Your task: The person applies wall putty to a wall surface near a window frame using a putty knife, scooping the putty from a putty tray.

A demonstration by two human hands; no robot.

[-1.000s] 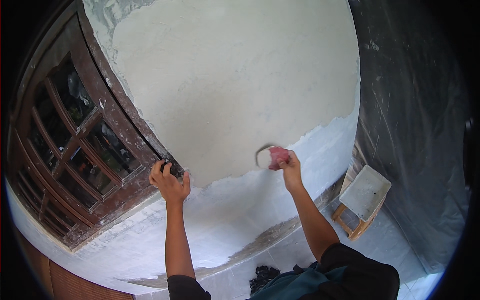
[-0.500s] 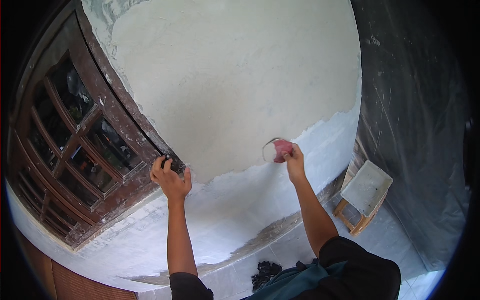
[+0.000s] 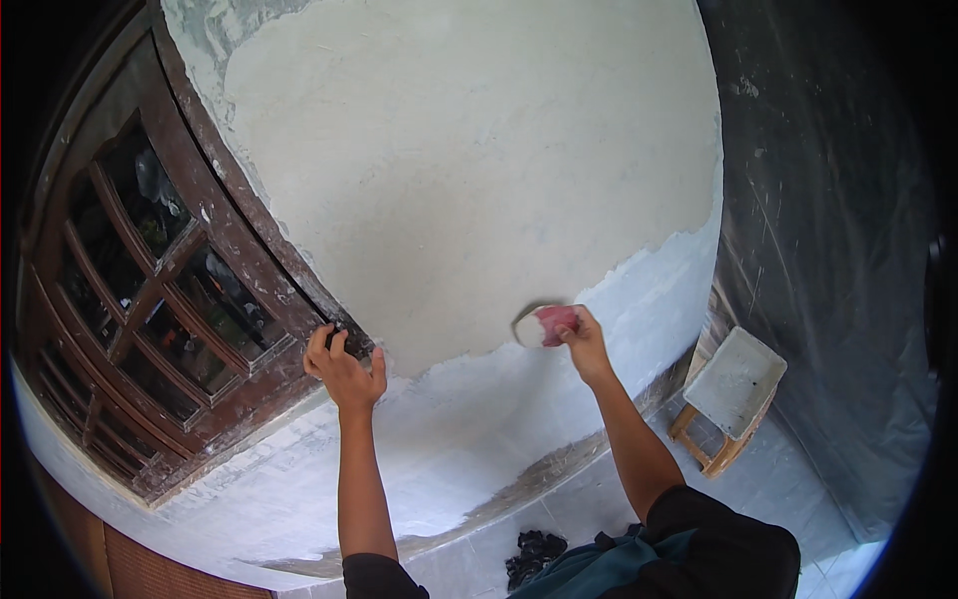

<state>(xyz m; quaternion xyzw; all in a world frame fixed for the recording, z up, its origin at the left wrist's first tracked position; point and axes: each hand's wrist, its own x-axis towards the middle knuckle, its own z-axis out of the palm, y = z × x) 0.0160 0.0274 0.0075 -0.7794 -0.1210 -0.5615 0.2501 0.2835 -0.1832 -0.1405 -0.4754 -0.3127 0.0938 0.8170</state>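
In front of me is a wall (image 3: 479,180) with a beige-grey coat over its upper part and a whiter lower band. My right hand (image 3: 587,346) grips a flat pink-red putty spreader (image 3: 556,324), its rounded far part whitish and slightly blurred. That edge lies against the wall near the ragged lower border of the beige coat. My left hand (image 3: 346,371) rests with fingers bent and apart at the lower corner of the brown wooden window frame (image 3: 289,290), holding nothing that I can see.
At the right, a whitish rectangular tray (image 3: 736,384) sits on a small wooden stool (image 3: 720,454). Dark plastic sheeting (image 3: 818,220) hangs beyond it. A crumpled black thing (image 3: 534,554) lies on the tiled floor (image 3: 469,559). Glass panes (image 3: 215,290) fill the window at left.
My right hand and the putty spreader have moved slightly down and to the left across the wall. My left hand stays at the window frame corner; the whole view has shifted a little.
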